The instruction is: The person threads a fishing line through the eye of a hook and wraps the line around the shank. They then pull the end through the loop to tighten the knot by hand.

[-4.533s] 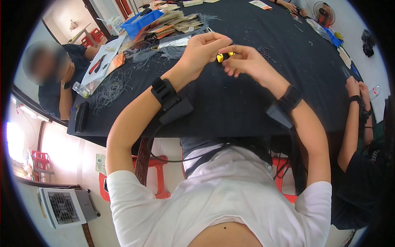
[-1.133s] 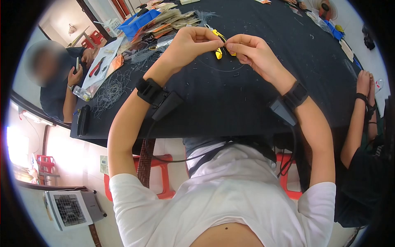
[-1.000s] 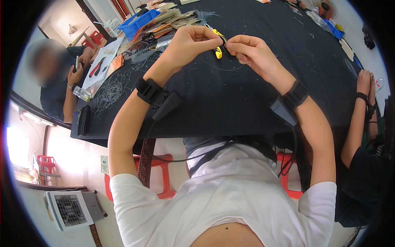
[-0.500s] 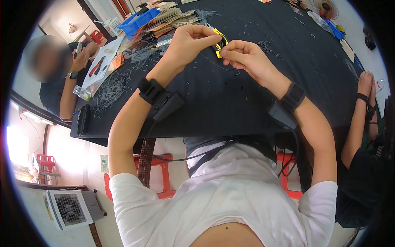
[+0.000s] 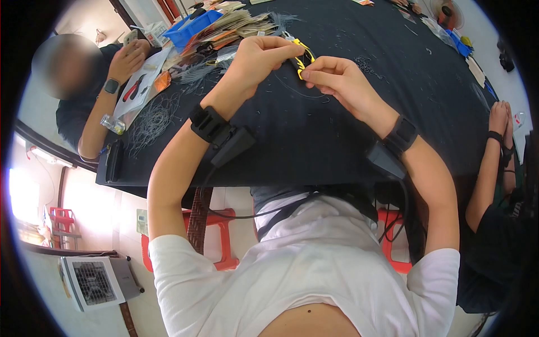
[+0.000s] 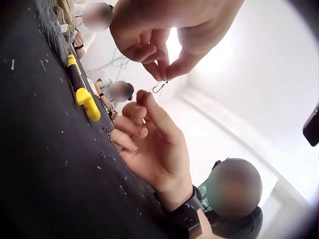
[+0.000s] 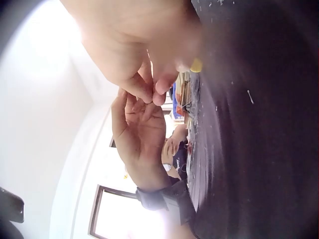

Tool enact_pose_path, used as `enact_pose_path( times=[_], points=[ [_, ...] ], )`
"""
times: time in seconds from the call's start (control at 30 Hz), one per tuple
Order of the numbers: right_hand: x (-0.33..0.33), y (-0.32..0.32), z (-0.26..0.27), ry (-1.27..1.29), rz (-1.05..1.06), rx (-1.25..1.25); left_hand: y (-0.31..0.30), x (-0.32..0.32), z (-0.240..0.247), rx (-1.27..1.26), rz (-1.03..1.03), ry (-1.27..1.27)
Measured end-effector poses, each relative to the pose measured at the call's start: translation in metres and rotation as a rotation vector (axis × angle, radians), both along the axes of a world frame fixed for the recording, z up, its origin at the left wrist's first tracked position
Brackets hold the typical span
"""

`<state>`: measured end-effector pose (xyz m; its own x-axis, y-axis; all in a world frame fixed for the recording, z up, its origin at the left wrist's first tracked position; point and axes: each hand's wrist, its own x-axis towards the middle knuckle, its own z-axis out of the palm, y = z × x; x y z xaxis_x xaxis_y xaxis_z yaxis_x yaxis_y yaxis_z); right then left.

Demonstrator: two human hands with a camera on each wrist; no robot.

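Note:
My left hand (image 5: 257,60) is raised over the black-covered table, thumb and forefinger pinching a small fish hook (image 6: 159,89) by its top end. The bend of the hook hangs below those fingertips in the left wrist view. Just below it, my right hand (image 5: 343,85) brings thumb and forefinger together on what looks like fine fishing line; its other fingers are loosely curled. A thin strand of line (image 5: 295,90) arcs beneath the hands in the head view. Yellow-and-black pliers (image 6: 88,103) lie on the table beyond, partly hidden by my hands in the head view.
At the back left are a blue bin (image 5: 192,29), stacked cards (image 5: 238,28) and tangled grey line (image 5: 154,124). Red-handled pliers (image 5: 132,90) lie on paper near a seated person. Small dark hooks (image 5: 365,64) lie in a pile to the right. Another person's hands (image 5: 498,115) are at the right edge.
My right fingertips have come slightly left and toward my body, opening a small gap below the left fingertips. The left hand stays nearly in place. The person at left has raised a phone.

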<state>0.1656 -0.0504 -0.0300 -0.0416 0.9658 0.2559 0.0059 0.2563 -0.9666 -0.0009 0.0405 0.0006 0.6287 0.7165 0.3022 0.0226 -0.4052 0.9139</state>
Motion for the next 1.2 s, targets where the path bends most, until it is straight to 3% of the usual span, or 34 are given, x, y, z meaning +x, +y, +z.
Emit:
enact_pose_path(
  times=[0.23, 0.43, 1.2],
  points=[
    [0.007, 0.002, 0.006, -0.381, -0.286, 0.422, 0.001, -0.002, 0.003, -0.016, -0.013, -0.11],
    [0.002, -0.004, 0.011, -0.477, -0.427, 0.573, -0.001, -0.001, 0.003, 0.042, -0.042, -0.114],
    [0.0, -0.008, 0.016, -0.51, -0.449, 0.652, -0.003, 0.002, 0.001, 0.133, -0.122, -0.206]
  ],
)
